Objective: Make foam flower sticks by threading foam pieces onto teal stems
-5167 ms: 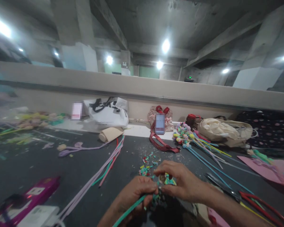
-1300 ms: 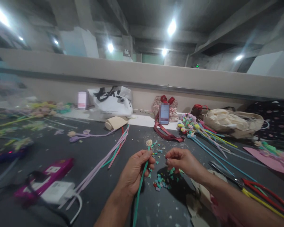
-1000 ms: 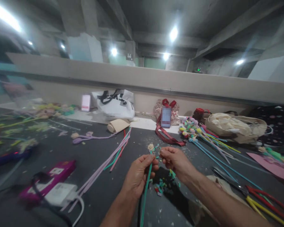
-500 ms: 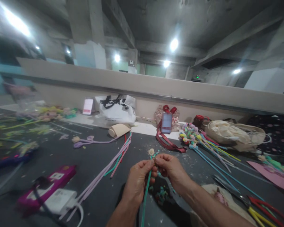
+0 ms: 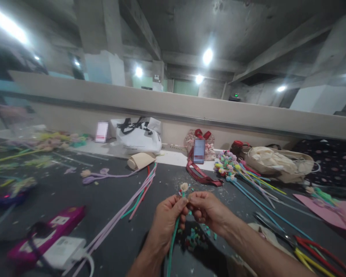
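Left hand (image 5: 169, 215): grip closed on green stem (image 5: 172, 246) just below cream flower (image 5: 184, 187), over counter (image 5: 109, 204), apparently to steady it.
Right hand (image 5: 209, 211): pinched alongside; contents hidden.
Clippings (image 5: 194, 239): beneath hands.
White bag (image 5: 140, 138): counter's far edge, seemingly set aside.

White bag (image 5: 141, 139), black handles, before partition (image 5: 173, 100). Tan roll (image 5: 140, 161) lies in front of bag. Floral bag (image 5: 210, 148) further right; blurred card (image 5: 199, 150) before it, dark red strap (image 5: 202, 177) trailing onto tabletop. Red-lidded jar (image 5: 237, 149) beside cream bag (image 5: 279, 163). Spotted dark bag (image 5: 331, 159) at right edge. Scissors (image 5: 290, 240), red-handled, near right. White charger (image 5: 65, 251) near left, overlapping magenta box (image 5: 75, 212) in view.
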The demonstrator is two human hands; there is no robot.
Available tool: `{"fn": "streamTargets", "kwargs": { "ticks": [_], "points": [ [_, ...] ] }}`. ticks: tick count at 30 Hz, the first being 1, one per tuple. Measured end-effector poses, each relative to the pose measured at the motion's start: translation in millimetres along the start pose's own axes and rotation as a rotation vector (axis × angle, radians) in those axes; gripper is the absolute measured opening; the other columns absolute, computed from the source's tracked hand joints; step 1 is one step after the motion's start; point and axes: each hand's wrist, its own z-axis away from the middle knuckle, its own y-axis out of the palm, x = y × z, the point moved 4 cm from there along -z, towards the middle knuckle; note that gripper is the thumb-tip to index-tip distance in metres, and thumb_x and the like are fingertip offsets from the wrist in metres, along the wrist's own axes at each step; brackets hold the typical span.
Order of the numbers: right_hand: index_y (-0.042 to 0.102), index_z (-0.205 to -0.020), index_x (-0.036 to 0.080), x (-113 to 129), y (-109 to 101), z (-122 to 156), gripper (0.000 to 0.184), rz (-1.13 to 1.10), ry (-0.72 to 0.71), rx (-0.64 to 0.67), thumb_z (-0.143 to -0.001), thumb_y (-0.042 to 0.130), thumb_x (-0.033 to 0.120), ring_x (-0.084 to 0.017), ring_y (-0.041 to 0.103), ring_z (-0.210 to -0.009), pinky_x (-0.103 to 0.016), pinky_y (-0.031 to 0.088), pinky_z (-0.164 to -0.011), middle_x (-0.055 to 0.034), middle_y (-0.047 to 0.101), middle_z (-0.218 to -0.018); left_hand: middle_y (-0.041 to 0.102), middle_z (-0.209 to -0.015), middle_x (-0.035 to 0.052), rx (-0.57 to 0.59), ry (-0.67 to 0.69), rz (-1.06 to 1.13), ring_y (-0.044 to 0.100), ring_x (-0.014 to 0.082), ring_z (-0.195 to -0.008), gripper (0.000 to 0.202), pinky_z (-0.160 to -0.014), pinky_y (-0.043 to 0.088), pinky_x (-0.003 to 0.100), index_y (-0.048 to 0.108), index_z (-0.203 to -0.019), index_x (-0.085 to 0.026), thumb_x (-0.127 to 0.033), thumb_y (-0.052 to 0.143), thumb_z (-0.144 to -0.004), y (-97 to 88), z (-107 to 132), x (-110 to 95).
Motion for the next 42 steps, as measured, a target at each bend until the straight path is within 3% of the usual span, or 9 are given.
{"fn": "streamTargets", "kwargs": {
  "ticks": [9, 13, 16, 19, 22, 26, 31, 37, 42],
  "points": [
    [0.053, -0.062, 0.012, -1, -5, 4, 0.027, 0.004, 0.017, 0.075, -0.064, 0.063, 0.037, 0.0, 0.033, -0.034, -0.014, 0.019, -0.032, 0.0044, 0.049, -0.053, 0.046, -0.046, -0.0062, 0.016, 0.04, 0.016, 0.035, 0.0008, -0.035, 0.024, -0.035, 0.031, 0.012, 0.053, -0.059, -0.013, -0.034, 0.063, -0.063, 9.7, 7, 0],
    [0.055, -0.063, 0.012, 3, -6, 3, 0.028, 0.089, -0.018, 0.031, -0.067, 0.059, 0.039, -0.001, 0.036, -0.033, -0.015, 0.022, -0.032, 0.0039, 0.051, -0.055, 0.047, -0.046, -0.0055, 0.021, 0.017, 0.005, 0.035, 0.0013, -0.034, 0.026, -0.035, 0.03, 0.013, 0.054, -0.058, -0.013, -0.037, 0.063, -0.062, 6.7, 3, 2],
    [0.059, -0.069, 0.011, 21, -18, 16, 0.025, 0.198, -0.064, -0.053, -0.068, 0.06, 0.037, -0.003, 0.044, -0.037, -0.015, 0.023, -0.032, 0.0001, 0.058, -0.062, 0.047, -0.044, -0.006, -0.002, 0.001, -0.018, 0.036, 0.0019, -0.033, 0.026, -0.034, 0.031, 0.013, 0.051, -0.055, -0.014, -0.035, 0.066, -0.058, 3.6, 0, 4],
    [0.06, -0.072, 0.012, 44, -44, 46, 0.022, 0.284, -0.101, -0.16, -0.069, 0.06, 0.034, -0.004, 0.046, -0.04, -0.014, 0.024, -0.034, 0.0006, 0.059, -0.063, 0.048, -0.044, -0.0056, -0.005, -0.019, -0.037, 0.039, 0.0024, -0.034, 0.027, -0.033, 0.03, 0.012, 0.05, -0.055, -0.014, -0.036, 0.065, -0.06, 2.9, 0, 4],
    [0.056, -0.06, 0.014, 57, -76, 93, 0.024, 0.476, -0.116, -0.317, -0.071, 0.058, 0.035, -0.005, 0.044, -0.04, -0.016, 0.025, -0.036, 0.0032, 0.053, -0.051, 0.049, -0.043, -0.0049, 0.031, -0.055, -0.066, 0.039, 0.0022, -0.033, 0.027, -0.032, 0.028, 0.011, 0.051, -0.056, -0.014, -0.037, 0.063, -0.062, 4.1, 1, 5],
    [0.053, -0.056, 0.017, 37, -106, 160, 0.03, 0.915, -0.027, -0.417, -0.075, 0.049, 0.04, -0.011, 0.047, -0.046, -0.02, 0.031, -0.041, 0.0011, 0.052, -0.05, 0.052, -0.044, -0.0031, 0.098, -0.092, -0.112, 0.038, 0.0024, -0.03, 0.026, -0.029, 0.027, 0.011, 0.052, -0.059, -0.014, -0.038, 0.06, -0.066, 9.2, 4, 9],
    [0.057, -0.083, 0.026, -6, -118, 201, 0.015, 1.376, -0.113, -0.455, -0.072, 0.053, 0.035, -0.019, 0.056, -0.071, -0.028, 0.041, -0.062, -0.0042, 0.061, -0.08, 0.061, -0.058, 0.0027, 0.237, -0.173, -0.179, 0.055, 0.0092, -0.046, 0.024, -0.031, 0.032, 0.012, 0.052, -0.061, -0.013, -0.036, 0.061, -0.063, 47.3, 14, 26],
    [0.056, -0.082, 0.025, -20, -116, 194, 0.014, 1.666, -0.021, -0.463, -0.071, 0.051, 0.031, -0.022, 0.057, -0.071, -0.031, 0.042, -0.06, -0.0049, 0.059, -0.081, 0.063, -0.063, 0.006, 0.324, -0.218, -0.324, 0.06, 0.0138, -0.055, 0.013, -0.038, 0.04, 0.016, 0.052, -0.063, -0.014, -0.027, 0.053, -0.066, 115.0, 18, 65],
    [0.055, -0.093, 0.026, -24, -120, 196, 0.021, 1.591, -0.066, -0.442, -0.072, 0.05, 0.027, -0.022, 0.059, -0.075, -0.03, 0.045, -0.064, -0.0057, 0.062, -0.085, 0.059, -0.056, 0.0031, 0.21, -0.201, -0.406, 0.055, 0.0105, -0.047, 0.013, -0.036, 0.035, 0.015, 0.047, -0.06, -0.016, -0.027, 0.05, -0.066, 120.0, 8, 92]
  ]
}}
